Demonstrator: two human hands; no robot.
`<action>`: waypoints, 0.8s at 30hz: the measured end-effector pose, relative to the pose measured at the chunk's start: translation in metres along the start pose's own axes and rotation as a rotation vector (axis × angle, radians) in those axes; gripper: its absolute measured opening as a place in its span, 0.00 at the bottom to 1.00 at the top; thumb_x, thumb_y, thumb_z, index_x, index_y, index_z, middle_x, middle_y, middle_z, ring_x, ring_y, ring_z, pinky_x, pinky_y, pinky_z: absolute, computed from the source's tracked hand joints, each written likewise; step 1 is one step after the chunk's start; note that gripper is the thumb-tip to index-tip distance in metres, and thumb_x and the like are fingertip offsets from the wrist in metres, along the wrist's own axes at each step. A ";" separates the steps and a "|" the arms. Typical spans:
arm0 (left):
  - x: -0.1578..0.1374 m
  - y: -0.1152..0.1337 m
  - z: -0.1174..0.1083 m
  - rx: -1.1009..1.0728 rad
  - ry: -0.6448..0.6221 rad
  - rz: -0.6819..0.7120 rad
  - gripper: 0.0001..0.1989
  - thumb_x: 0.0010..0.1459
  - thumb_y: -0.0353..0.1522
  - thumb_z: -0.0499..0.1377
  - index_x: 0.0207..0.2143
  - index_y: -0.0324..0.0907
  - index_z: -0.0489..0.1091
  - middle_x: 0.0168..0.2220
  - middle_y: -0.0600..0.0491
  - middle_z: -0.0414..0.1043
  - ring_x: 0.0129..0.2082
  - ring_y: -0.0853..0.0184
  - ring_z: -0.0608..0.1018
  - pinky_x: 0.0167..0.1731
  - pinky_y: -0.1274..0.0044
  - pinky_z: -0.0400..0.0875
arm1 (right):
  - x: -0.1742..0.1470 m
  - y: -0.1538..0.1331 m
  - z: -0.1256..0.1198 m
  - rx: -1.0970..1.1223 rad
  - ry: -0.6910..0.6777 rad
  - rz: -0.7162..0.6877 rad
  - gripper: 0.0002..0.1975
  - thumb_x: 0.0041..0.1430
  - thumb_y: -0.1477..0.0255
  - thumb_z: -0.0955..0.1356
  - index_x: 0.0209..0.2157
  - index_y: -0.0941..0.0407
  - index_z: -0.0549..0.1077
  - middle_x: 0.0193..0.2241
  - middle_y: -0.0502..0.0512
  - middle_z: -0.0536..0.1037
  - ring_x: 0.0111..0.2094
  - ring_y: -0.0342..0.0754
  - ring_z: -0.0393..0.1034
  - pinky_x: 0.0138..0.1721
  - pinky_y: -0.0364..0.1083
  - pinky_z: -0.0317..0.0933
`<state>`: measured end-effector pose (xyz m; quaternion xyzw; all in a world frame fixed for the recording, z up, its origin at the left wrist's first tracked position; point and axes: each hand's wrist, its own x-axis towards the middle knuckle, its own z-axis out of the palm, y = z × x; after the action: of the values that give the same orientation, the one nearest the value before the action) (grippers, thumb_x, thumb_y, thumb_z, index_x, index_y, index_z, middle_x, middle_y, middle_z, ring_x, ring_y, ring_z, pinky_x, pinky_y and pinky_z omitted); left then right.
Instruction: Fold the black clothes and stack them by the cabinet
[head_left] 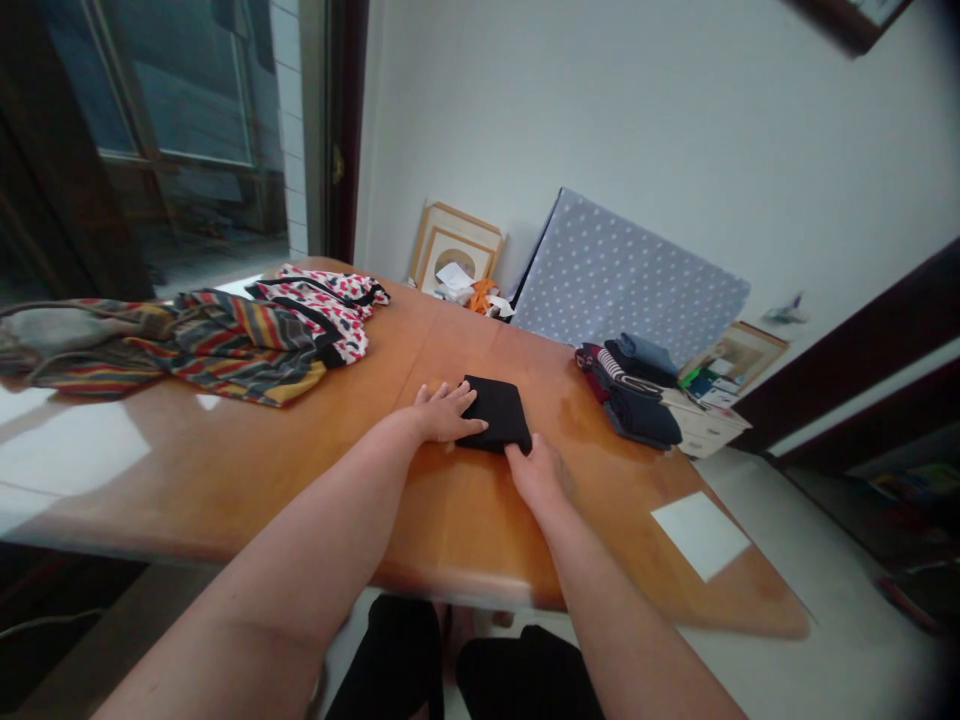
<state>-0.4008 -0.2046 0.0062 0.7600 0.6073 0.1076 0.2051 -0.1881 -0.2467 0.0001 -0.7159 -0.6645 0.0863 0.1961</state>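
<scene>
A black folded cloth bundle [496, 410], likely a garment, lies as a neat flat rectangle on the wooden table [375, 450]. My left hand [448, 412] rests on its left side with the fingers spread. At its near right corner, my right hand [538, 468] grips the edge between thumb and fingers; the fingers are partly hidden beneath. Further right stands a stack of folded clothes [630, 390] in dark, striped and blue fabrics.
Unfolded on the left lie a striped garment [232, 345] and a red-and-white patterned garment [334, 305]. A white sheet of paper [701, 535] lies at the right. Behind the table are a polka-dot covered board [622, 275] and framed pictures [457, 250].
</scene>
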 end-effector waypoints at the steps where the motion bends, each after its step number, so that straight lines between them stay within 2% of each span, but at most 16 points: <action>1: 0.000 0.000 0.000 0.001 -0.004 0.001 0.45 0.54 0.61 0.47 0.70 0.53 0.47 0.72 0.52 0.34 0.70 0.44 0.41 0.63 0.47 0.31 | 0.000 -0.001 0.000 -0.026 0.000 0.006 0.19 0.59 0.54 0.63 0.37 0.54 0.75 0.36 0.65 0.78 0.37 0.58 0.72 0.36 0.50 0.60; 6: 0.000 -0.002 -0.001 0.008 -0.031 0.009 0.47 0.54 0.62 0.47 0.70 0.52 0.45 0.72 0.52 0.32 0.70 0.45 0.40 0.63 0.47 0.31 | 0.001 -0.002 -0.002 -0.059 0.000 0.014 0.22 0.64 0.58 0.57 0.40 0.56 0.76 0.40 0.67 0.79 0.40 0.58 0.73 0.38 0.51 0.61; 11: 0.000 -0.003 0.000 0.018 -0.026 0.023 0.47 0.54 0.62 0.47 0.70 0.51 0.45 0.72 0.52 0.33 0.70 0.45 0.41 0.63 0.47 0.31 | 0.002 0.001 -0.004 -0.126 -0.037 0.011 0.21 0.62 0.57 0.59 0.38 0.55 0.77 0.38 0.65 0.79 0.37 0.57 0.73 0.33 0.49 0.60; 19: -0.003 -0.002 0.000 0.024 -0.034 0.015 0.47 0.54 0.61 0.48 0.70 0.52 0.45 0.73 0.53 0.33 0.71 0.47 0.41 0.64 0.49 0.32 | 0.004 0.013 -0.008 -0.308 0.025 -0.098 0.20 0.64 0.60 0.58 0.37 0.54 0.77 0.38 0.65 0.79 0.38 0.56 0.73 0.36 0.49 0.58; 21: -0.003 -0.002 -0.001 0.025 -0.037 0.016 0.47 0.54 0.61 0.48 0.70 0.51 0.45 0.72 0.53 0.33 0.71 0.47 0.41 0.64 0.49 0.32 | 0.003 0.014 -0.008 -0.318 0.039 -0.135 0.19 0.64 0.62 0.58 0.37 0.54 0.77 0.38 0.65 0.79 0.38 0.55 0.72 0.35 0.49 0.57; 24: -0.003 -0.002 -0.002 0.026 -0.047 0.020 0.48 0.54 0.62 0.48 0.70 0.51 0.44 0.72 0.53 0.32 0.71 0.47 0.41 0.64 0.48 0.32 | 0.002 0.019 -0.008 -0.282 0.021 -0.120 0.19 0.63 0.59 0.58 0.35 0.53 0.76 0.35 0.62 0.78 0.34 0.54 0.72 0.31 0.47 0.55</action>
<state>-0.4044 -0.2071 0.0071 0.7710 0.5960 0.0839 0.2081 -0.1677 -0.2469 0.0000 -0.6961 -0.7096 -0.0275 0.1055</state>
